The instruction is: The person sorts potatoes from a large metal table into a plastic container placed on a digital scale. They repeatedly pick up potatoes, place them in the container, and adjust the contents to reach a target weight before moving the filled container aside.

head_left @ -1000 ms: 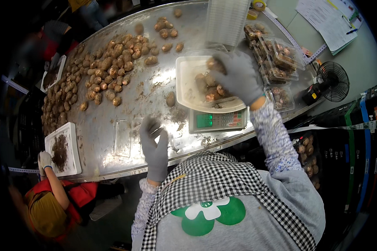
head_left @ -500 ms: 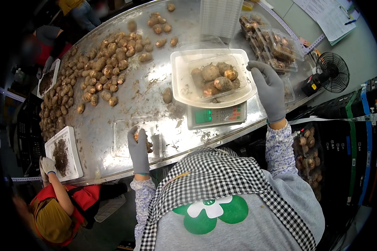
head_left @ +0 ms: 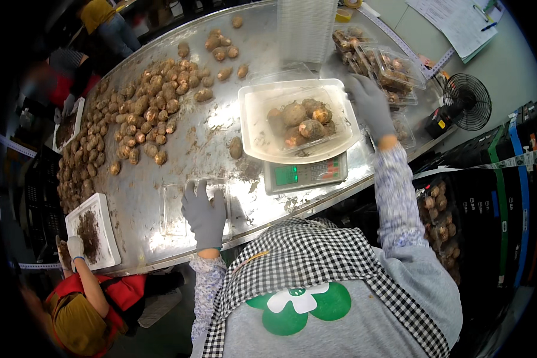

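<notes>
My left hand [head_left: 204,213], in a grey glove, spreads its fingers over an open clear plastic container [head_left: 172,209] near the table's front edge. A brown bit shows between the fingers; the palm hides the rest. Smeared by motion, my right hand [head_left: 371,102] is by the right rim of a white weighing tray [head_left: 258,143]. What its fingers do is hard to make out. In that tray lies a clear container with several taro corms [head_left: 311,129]. Beneath stands a digital scale [head_left: 307,175] with a lit green display.
A big heap of taro corms [head_left: 152,107] covers the table's left part. Stacked clear containers [head_left: 304,33] rise at the back, with filled boxes [head_left: 397,67] to their right. A black fan [head_left: 466,102] stands at the right edge. At lower left, a co-worker's gloved hands touch a white tray [head_left: 108,230].
My right hand has moved away from the tray's right rim, toward the filled boxes. The fingers of my left hand have spread. My view has shifted slightly.
</notes>
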The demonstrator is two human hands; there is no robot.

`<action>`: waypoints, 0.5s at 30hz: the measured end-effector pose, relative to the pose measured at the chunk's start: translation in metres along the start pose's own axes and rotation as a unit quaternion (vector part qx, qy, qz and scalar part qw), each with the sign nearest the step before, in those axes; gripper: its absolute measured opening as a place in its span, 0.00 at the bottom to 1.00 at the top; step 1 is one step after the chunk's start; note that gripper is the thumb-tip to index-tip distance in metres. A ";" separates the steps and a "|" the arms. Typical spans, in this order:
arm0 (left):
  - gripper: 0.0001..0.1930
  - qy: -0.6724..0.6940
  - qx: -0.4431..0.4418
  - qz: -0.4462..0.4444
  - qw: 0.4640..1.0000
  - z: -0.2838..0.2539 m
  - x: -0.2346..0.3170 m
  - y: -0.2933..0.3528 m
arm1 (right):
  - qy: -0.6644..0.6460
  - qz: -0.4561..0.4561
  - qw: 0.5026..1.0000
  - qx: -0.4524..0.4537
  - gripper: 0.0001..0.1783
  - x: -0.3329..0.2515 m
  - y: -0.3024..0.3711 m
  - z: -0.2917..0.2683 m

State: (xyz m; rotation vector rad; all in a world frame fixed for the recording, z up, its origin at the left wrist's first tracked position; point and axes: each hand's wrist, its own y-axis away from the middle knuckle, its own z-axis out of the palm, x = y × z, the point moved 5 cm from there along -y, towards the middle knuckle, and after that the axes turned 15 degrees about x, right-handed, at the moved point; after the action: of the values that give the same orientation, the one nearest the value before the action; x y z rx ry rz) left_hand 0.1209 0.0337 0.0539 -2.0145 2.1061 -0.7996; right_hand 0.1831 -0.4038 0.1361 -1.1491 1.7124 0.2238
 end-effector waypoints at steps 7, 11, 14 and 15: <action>0.24 0.498 -0.042 -0.154 0.852 -0.010 0.097 -0.066 | -0.259 0.313 0.906 -0.115 0.30 0.054 -0.059 0.096; 0.25 0.548 -0.005 -0.146 0.824 -0.001 0.117 -0.063 | -0.401 0.180 0.889 -0.127 0.23 0.011 -0.013 0.038; 0.25 0.523 -0.010 -0.081 0.848 0.020 0.134 -0.058 | -0.158 -0.026 0.979 -0.127 0.21 0.013 0.029 0.010; 0.25 0.508 -0.019 -0.046 0.860 0.029 0.143 -0.057 | -0.176 -0.008 0.978 -0.111 0.21 0.016 0.044 0.003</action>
State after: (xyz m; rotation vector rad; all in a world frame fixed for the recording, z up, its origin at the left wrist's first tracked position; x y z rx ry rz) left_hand 0.1689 -0.1104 0.0930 -1.9004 2.4294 -2.2327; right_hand 0.1506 -0.3880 0.1063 -1.2018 1.3892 0.5847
